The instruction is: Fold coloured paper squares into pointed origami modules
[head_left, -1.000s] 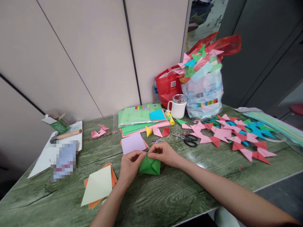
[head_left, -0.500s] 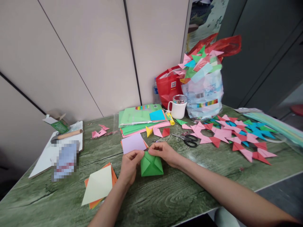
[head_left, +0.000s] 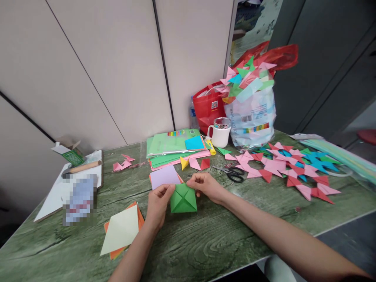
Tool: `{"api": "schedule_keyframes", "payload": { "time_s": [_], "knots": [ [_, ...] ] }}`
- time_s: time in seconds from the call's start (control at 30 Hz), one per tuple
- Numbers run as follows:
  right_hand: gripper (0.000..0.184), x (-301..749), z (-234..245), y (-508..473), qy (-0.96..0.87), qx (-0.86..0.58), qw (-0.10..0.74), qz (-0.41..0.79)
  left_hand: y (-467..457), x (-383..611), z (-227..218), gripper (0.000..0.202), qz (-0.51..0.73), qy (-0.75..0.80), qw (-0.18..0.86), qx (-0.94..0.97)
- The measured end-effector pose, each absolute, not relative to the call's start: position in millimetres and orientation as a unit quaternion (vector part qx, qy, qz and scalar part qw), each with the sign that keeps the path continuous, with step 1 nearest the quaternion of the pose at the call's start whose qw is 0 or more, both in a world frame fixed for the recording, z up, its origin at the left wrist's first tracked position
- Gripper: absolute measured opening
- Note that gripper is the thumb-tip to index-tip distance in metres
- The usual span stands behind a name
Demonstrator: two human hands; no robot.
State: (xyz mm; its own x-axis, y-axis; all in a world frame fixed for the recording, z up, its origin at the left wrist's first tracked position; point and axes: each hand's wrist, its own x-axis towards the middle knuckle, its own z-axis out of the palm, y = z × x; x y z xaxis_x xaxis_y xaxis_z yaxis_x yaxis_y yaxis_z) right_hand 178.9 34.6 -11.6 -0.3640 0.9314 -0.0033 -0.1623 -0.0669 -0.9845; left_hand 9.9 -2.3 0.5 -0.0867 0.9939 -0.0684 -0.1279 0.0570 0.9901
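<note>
A green square of folded paper (head_left: 183,199) with diagonal creases is held up over the table between my two hands. My left hand (head_left: 158,201) pinches its upper left corner between thumb and finger. At the upper right corner, my right hand (head_left: 205,187) pinches it the same way. Just behind the green paper lies a purple sheet (head_left: 165,177) on top of an orange one. To the left of my left hand is a small stack with a cream sheet (head_left: 122,229) on top and orange edges below.
Scissors (head_left: 230,172) lie right of my right hand. Folded pink and red paper pieces (head_left: 274,166) spread across the right side. Behind stand a white mug (head_left: 221,133), a red bag (head_left: 207,109) and a filled paper-packet bag (head_left: 252,113). A hammer (head_left: 82,168) rests at left.
The green paper has moved slightly up and left, and its top part now lies spread flat between my hands. My right hand has shifted a little to the right along its top edge.
</note>
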Motion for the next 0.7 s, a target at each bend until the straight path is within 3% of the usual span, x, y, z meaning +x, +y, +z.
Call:
{"api": "schedule_keyframes", "payload": {
  "time_s": [0.2,0.33,0.47,0.7],
  "knots": [
    [0.035,178.9,-13.7,37.0,-0.505,-0.366,0.467,0.627,-4.4,12.5,3.4,0.027,0.481,0.495,0.557,0.462],
    [0.033,179.2,-11.9,34.1,-0.540,-0.346,0.446,0.624,-4.7,12.0,4.5,0.028,0.486,0.511,0.524,0.477],
    [0.037,178.4,-10.3,31.1,-0.555,-0.331,0.441,0.623,-4.9,10.7,7.0,0.031,0.487,0.481,0.564,0.462],
    [0.035,178.8,-11.4,31.8,-0.559,-0.309,0.465,0.613,-6.8,12.7,10.4,0.075,0.474,0.473,0.594,0.446]
  ]
}}
